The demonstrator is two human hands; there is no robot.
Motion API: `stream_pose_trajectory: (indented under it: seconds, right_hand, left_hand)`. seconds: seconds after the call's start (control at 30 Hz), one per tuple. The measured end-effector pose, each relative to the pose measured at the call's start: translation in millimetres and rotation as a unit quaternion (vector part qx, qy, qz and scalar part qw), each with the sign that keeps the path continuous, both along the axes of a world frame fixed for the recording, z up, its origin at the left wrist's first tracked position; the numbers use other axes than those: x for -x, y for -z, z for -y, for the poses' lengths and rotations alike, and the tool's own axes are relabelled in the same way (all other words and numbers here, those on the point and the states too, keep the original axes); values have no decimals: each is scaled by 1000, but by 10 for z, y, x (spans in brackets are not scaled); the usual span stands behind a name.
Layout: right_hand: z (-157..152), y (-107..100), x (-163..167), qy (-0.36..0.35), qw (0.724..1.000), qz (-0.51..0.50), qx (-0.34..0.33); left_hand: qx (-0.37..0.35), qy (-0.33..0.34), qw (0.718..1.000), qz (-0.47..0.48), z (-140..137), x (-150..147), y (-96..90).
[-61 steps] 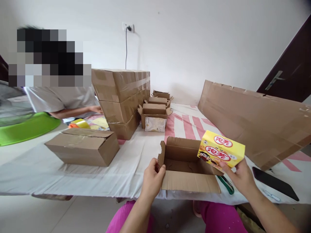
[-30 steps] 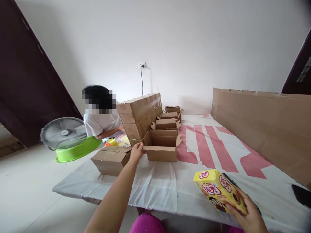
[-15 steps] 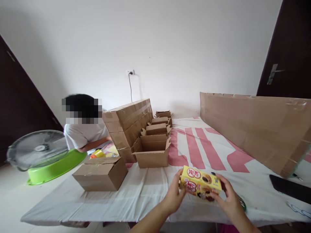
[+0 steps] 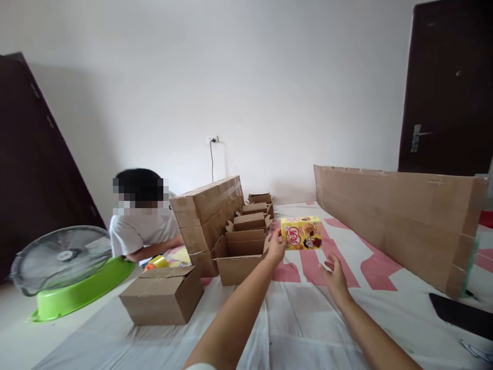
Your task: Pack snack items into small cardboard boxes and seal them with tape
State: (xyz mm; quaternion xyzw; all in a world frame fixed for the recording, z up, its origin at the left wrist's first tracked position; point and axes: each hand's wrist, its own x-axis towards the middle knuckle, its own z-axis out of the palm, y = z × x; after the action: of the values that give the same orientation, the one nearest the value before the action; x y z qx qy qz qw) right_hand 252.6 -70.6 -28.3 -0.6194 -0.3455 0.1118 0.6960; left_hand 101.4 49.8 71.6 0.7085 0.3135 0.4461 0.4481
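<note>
My left hand (image 4: pixel 277 247) grips the left end of a yellow snack box (image 4: pixel 301 234) printed with red characters and round snacks. The box is over the red-and-white cloth (image 4: pixel 292 303), just right of the row of open cartons. Apart from the box, below its right end, my right hand (image 4: pixel 336 275) has its fingers spread and holds nothing. Beside my left hand stands the nearest open carton (image 4: pixel 241 270), its flaps up; several more open cartons (image 4: pixel 249 222) line up behind it.
Taped cartons (image 4: pixel 208 221) are stacked left of the row. A closed carton (image 4: pixel 162 298) sits near the front left. A cardboard panel (image 4: pixel 389 221) stands along the right, near a black flat object (image 4: pixel 460 314). At left are a person (image 4: pixel 142 234), a fan (image 4: pixel 65 257) and a green tub (image 4: pixel 84 288).
The yellow snack box has moved away from me over the table, carried by my left hand. My right hand has let go of it. The camera view has tilted up.
</note>
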Motion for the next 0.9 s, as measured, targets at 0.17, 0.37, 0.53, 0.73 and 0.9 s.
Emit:
stream_pose_trajectory:
  seconds: [0.17,0.37,0.53,0.73,0.9]
  right_hand:
    - [264,552,330,-40,999,10,32]
    - [479,1119,606,-93,986,114,75]
    - [461,1122,564,-118,976,124,132]
    - [478,1024,574,-135,970,137,146]
    - [493,984,593,-138,968,156,142]
  left_hand:
    - [63,44,997,31,534,392,780]
    - [105,31,993,54,388,1528,1397]
    - [32,-251,960,-118,13,2241,1297]
    - [-55,-387,895,-213,147,2149,1400]
    - [-62,-305,893,-324,129,1860,1459]
